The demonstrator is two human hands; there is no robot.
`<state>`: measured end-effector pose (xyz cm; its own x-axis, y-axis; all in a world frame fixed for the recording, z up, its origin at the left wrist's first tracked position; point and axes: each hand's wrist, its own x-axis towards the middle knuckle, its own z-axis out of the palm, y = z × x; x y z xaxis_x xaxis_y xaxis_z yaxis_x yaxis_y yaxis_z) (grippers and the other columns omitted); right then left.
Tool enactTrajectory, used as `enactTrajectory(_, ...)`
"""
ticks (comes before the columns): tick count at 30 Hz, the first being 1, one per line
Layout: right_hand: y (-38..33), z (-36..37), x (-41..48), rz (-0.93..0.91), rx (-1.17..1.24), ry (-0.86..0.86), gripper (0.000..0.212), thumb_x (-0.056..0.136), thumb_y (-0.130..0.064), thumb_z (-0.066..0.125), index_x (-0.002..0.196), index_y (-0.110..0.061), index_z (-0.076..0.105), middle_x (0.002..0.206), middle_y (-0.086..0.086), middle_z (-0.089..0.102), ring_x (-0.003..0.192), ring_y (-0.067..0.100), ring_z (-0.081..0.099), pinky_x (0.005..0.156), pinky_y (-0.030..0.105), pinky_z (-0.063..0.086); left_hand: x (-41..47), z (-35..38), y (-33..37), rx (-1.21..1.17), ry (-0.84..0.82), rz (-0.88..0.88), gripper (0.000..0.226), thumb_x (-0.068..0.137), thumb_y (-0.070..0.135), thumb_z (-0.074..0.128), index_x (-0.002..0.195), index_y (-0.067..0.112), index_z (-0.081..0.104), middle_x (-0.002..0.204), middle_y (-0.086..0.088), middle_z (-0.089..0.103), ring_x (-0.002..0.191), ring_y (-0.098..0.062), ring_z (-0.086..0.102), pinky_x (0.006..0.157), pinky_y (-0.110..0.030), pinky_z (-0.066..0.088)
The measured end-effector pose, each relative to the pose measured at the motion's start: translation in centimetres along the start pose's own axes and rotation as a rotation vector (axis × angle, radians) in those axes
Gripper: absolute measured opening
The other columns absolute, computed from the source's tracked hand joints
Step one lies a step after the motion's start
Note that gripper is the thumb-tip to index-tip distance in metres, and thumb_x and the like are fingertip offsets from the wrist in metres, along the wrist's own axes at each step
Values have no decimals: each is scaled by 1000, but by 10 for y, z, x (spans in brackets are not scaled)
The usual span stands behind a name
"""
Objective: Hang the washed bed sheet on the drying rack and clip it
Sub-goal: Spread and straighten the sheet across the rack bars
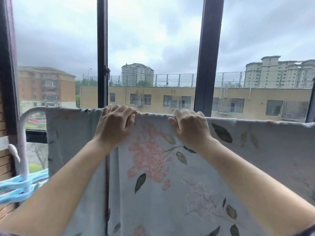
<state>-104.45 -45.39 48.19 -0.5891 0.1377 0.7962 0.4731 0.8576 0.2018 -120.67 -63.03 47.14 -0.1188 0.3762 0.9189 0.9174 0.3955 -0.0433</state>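
Floral bed sheet (153, 193) hangs over the top rail of the white drying rack (23, 133), before a dark-framed window (208, 57) facing apartment blocks (137, 74). Left grip (115, 122) and right grip (189, 127), near each other, each clench the sheet's folded top edge at the rail

We record bed sheet (153, 193): pale grey-blue ground, pink blossom clusters, dark green and olive leaves, thin grey stems. We note drying rack (21, 147) tube at left: white. Near left, bundle (18, 186): light blue. Dark, near-black window frames (102, 48). Far left building (46, 86): orange-brown. Far long building (179, 97): tan-yellow. Far right tower blocks (279, 74): pale cream-grey. Overhead sky (153, 31): grey, cloud-mottled.
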Motion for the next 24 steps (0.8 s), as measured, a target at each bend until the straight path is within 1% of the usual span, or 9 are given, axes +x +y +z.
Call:
enactTrajectory(3, -35, 1, 10, 19, 23, -32, 37, 98, -43, 31, 103, -14, 54, 96, 5, 62, 88, 25, 56, 87, 41, 37, -8, -16, -41, -6, -6, -38, 33, 93, 28, 39, 112, 16, 63, 112, -1, 66, 105, -26, 56, 94, -42, 35)
enactTrajectory(7, -99, 8, 29, 56, 63, -45, 38, 98, -45, 32, 107, -15, 54, 103, 4, 61, 95, 24, 55, 91, 40, 34, -25, -43, -113, -16, -69, -104, 28, 92, 20, 45, 116, 16, 60, 116, -2, 63, 108, -26, 55, 94, -44, 38)
enactTrajectory(11, -151, 16, 46, 96, 34, -80, 40, 97, -45, 33, 116, -14, 51, 112, 7, 58, 105, 27, 51, 95, 42, 30, -47, -66, -162, -14, -44, -166, 23, 87, 17, 51, 108, 13, 60, 110, -6, 59, 100, -30, 56, 82, -44, 50)
enactTrajectory(14, -184, 21, 56, 128, 42, -96, 42, 97, -45, 33, 122, -15, 47, 116, 8, 56, 110, 29, 49, 101, 47, 29, -61, -73, -193, -57, -42, -314, 19, 85, 13, 56, 102, 9, 62, 103, -11, 60, 95, -30, 57, 80, -39, 48)
enactTrajectory(16, -195, 22, 59, 141, 60, -102, 41, 96, -43, 34, 124, -15, 46, 117, 8, 54, 112, 30, 48, 103, 50, 26, -66, -72, -201, -162, -92, -455, 24, 85, 14, 57, 108, 7, 59, 102, -9, 61, 95, -29, 58, 80, -36, 46)
enactTrajectory(19, -207, 23, 65, 124, 69, -100, 39, 96, -38, 34, 127, -15, 44, 117, 9, 53, 112, 30, 47, 103, 50, 25, -65, -76, -206, -306, -178, -733, 28, 88, 23, 57, 113, 11, 51, 104, -2, 57, 93, -21, 54, 77, -30, 41)
enactTrajectory(21, -213, 25, 68, 99, 75, -96, 39, 96, -37, 36, 127, -16, 45, 118, 9, 53, 114, 30, 46, 102, 48, 25, -63, -77, -208, -479, -213, -817, 17, 89, 27, 58, 101, 14, 56, 95, -3, 62, 89, -23, 60, 76, -32, 48)
enactTrajectory(23, -217, 26, 72, 66, 70, -96, 40, 95, -40, 37, 127, -17, 47, 119, 8, 53, 114, 30, 46, 102, 48, 26, -59, -80, -203, -796, -262, -880, 11, 92, 25, 58, 88, 15, 61, 87, -6, 66, 85, -25, 65, 74, -36, 56)
enactTrajectory(24, -221, 27, 74, 44, 59, -98, 41, 95, -41, 37, 126, -17, 48, 119, 8, 53, 114, 30, 47, 102, 48, 26, -57, -82, -202, -929, -281, -913, 12, 93, 23, 56, 86, 16, 63, 85, -5, 66, 80, -22, 64, 69, -32, 57)
